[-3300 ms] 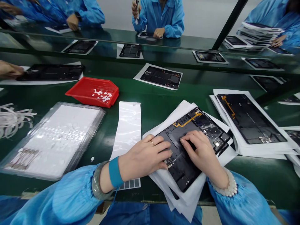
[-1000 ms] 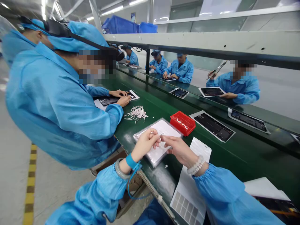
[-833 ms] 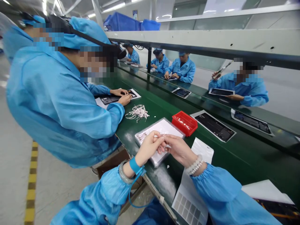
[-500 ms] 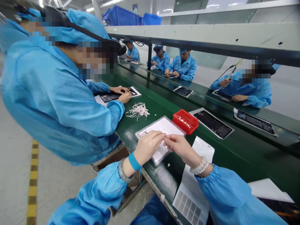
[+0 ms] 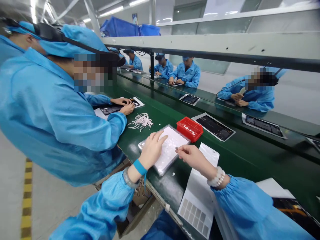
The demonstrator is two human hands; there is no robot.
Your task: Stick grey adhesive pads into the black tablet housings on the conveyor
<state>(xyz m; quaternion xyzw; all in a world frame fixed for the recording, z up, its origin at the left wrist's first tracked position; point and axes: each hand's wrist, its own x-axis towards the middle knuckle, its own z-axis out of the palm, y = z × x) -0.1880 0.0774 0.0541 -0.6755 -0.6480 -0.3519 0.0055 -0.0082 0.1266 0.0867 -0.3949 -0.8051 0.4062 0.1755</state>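
Over a clear-edged flat tray with a white surface [image 5: 167, 159], my left hand [image 5: 151, 149] is open, its fingers apart and nothing visible in them. My right hand [image 5: 192, 157] is closed just to its right, pinching a small dark piece [image 5: 176, 148] between thumb and finger. What kind of piece it is, I cannot make out. Beneath my right forearm lies a white sheet with rows of grey squares [image 5: 193, 216]. A red bin [image 5: 189, 132] with small white bits in it stands just beyond the tray.
A pile of white strips [image 5: 141, 121] lies left of the tray. Dark device panels on white sheets [image 5: 214, 126] lie along the green bench [image 5: 246, 160]. At left, a co-worker in blue [image 5: 62, 113] leans over a panel. A shelf [image 5: 200, 45] crosses above the bench.
My hands have come apart. The left has lifted off with its fingers opening, while the right keeps the small dark piece. The view has shifted slightly. The co-worker opposite has lowered the hand-held tool.
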